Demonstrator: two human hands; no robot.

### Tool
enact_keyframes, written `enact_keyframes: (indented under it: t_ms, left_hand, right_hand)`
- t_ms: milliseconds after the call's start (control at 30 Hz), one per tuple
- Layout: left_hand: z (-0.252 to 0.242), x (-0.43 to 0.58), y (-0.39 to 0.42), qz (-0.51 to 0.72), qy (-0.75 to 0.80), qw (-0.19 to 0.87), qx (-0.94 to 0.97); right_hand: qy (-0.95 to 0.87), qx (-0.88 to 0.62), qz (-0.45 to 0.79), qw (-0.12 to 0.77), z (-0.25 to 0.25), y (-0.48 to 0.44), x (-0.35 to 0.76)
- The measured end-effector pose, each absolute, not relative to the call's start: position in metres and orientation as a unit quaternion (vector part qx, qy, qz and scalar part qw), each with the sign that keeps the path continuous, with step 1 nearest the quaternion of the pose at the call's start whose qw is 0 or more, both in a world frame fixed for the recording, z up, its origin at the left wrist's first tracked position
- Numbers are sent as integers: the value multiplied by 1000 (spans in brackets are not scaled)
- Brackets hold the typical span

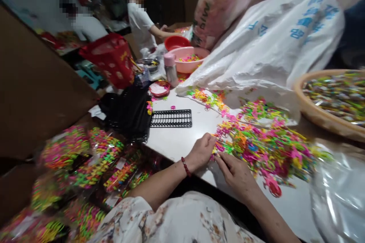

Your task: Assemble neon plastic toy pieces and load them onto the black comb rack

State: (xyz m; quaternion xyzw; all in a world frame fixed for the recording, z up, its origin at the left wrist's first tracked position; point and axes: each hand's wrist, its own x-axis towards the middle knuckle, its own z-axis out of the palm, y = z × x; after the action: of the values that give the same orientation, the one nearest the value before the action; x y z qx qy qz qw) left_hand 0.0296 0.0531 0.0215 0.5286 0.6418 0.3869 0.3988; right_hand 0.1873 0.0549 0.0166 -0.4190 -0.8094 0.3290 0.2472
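My left hand [203, 149], with a dark red bead bracelet [185, 166] at its wrist, is closed at the near edge of the white table. Just to its right, the fingers of my right hand [236, 172] are pinched together. Small colourful plastic pieces [213, 155], partly purple and yellow, show between the fingertips of both hands; their exact shape is too small to tell. Beyond and right of my hands spreads a pile of bright plastic pieces [265, 144] in pink, yellow, green and orange. A black plastic rack [172, 118] lies flat on the table beyond my left hand.
Black racks [128, 112] are stacked at left. Filled clear bags [97, 155] lie below. A white sack [265, 41] spills pieces at the back. An orange basin [302, 98] and clear plastic bags [339, 193] stand right. Behind are a pink basin [196, 51], a bottle [170, 70] and two people.
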Motion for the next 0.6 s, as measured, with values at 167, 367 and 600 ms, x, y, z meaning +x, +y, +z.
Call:
enact_keyframes:
  t_ms: [167, 367, 600]
  left_hand:
    - [9, -33, 47, 349, 737, 236, 529]
    - [-21, -111, 39, 202, 771, -36, 603]
    - [-26, -78, 20, 119, 748, -59, 650]
  right_hand:
    - [-743, -461, 429, 227, 11, 53, 175]
    - [-747, -392, 483, 237, -4, 37, 144]
    - [-714, -482, 377, 341, -22, 113, 121]
